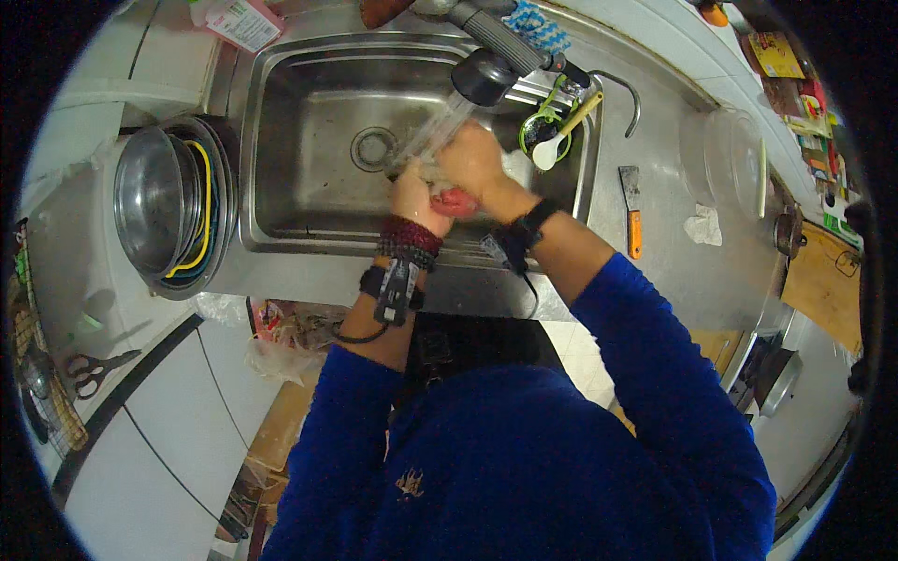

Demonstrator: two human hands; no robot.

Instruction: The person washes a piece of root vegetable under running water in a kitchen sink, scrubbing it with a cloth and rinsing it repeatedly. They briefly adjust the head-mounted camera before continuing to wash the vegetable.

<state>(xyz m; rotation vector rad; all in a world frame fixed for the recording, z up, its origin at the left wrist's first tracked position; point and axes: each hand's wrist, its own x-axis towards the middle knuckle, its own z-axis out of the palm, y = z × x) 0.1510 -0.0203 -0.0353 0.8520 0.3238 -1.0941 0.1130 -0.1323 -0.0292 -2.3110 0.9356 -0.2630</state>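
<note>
Water runs from a black faucet head (484,77) over both hands above the stainless steel sink (330,189). My left hand (415,196) is at the stream with a pinkish-red item (454,202) against its palm side; what the item is cannot be made out. Close beside it, my right hand (471,160) is blurred, its fingers hidden from clear view under the water. Whether the right hand grips anything does not show. The sink's drain (374,149) lies just left of the stream.
Stacked metal bowls (151,203) stand left of the sink. A green-rimmed strainer (537,133) and a white spoon (547,153) sit at its right corner. An orange-handled scraper (634,235) lies on the right counter; scissors (98,368) lie lower left.
</note>
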